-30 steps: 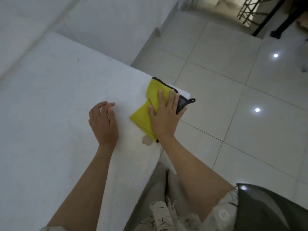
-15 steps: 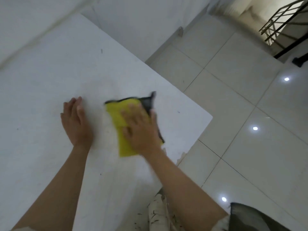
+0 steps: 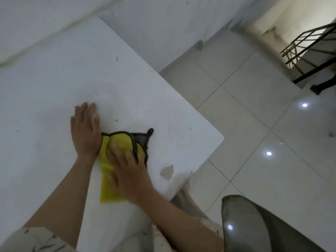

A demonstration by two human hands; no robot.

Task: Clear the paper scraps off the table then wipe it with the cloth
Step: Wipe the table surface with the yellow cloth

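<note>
Right hand (image 3: 130, 171) flat, fingers spread, pressing yellow cloth (image 3: 109, 171) on white surface (image 3: 54, 84) near its corner. Left hand (image 3: 85, 131) flat, empty, touching cloth edge.

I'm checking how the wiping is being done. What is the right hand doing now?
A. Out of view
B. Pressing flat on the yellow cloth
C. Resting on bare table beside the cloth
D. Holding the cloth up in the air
B: the right hand lies palm-down on the yellow cloth, which lies on the white table.
</note>
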